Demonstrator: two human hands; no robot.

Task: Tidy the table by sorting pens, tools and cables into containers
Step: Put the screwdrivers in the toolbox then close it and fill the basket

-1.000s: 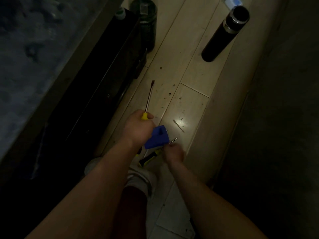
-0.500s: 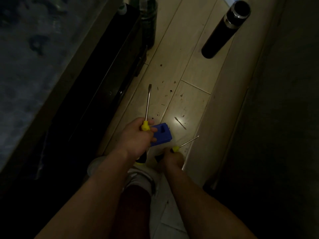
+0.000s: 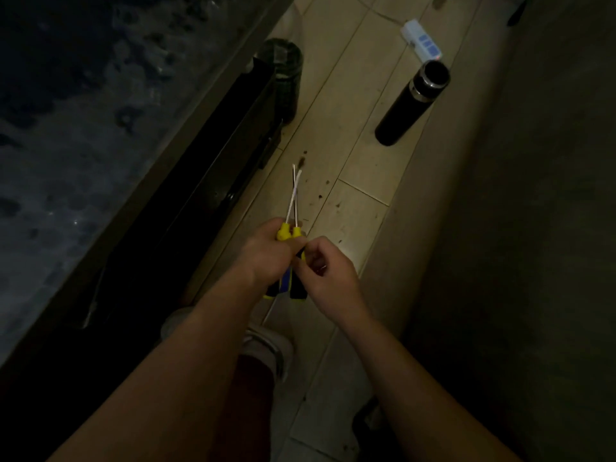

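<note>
The light is dim. My left hand point(image 3: 266, 253) is closed around two screwdrivers point(image 3: 289, 233) with yellow and black handles. Their metal shafts point(image 3: 294, 195) point away from me and cross near the tips. A blue block point(image 3: 286, 283) shows between the two handle ends below my left fist. My right hand point(image 3: 328, 273) sits just right of the left one, its curled fingertips on the handle of the right-hand screwdriver point(image 3: 301, 256). Both hands hover above the light floor tiles point(image 3: 353, 208).
A black flask point(image 3: 413, 101) stands on the floor far right, with a white power strip point(image 3: 421, 45) behind it. A dark green bottle point(image 3: 283, 78) stands beside a black low cabinet point(image 3: 200, 181) on the left. My white shoe point(image 3: 266, 348) is below the hands. A wall runs along the right.
My right hand brought the smaller screwdriver up beside the one in my left hand; both shafts now point the same way. The blue block went from plain sight to between the handles.
</note>
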